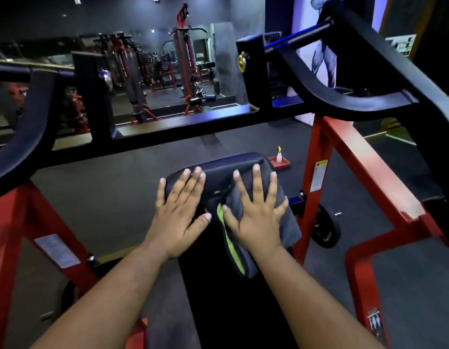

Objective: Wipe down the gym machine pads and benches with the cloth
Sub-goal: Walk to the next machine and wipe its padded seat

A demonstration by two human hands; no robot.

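A grey cloth (263, 222) is pressed flat beneath the open right hand (256, 217) on the bench pad (218, 170), the left hand (180, 215) spread alongside

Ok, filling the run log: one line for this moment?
step: wiping pad | right hand: flat on cloth | left hand: flat on pad, bare | spray bottle: on floor

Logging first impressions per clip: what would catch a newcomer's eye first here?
Two bare hands pressed flat on a black pad at centre: the left hand on bare padding, the right hand on a grey cloth with a green edge. Bright red frame legs flank them, and a spray bottle stands on the floor beyond.
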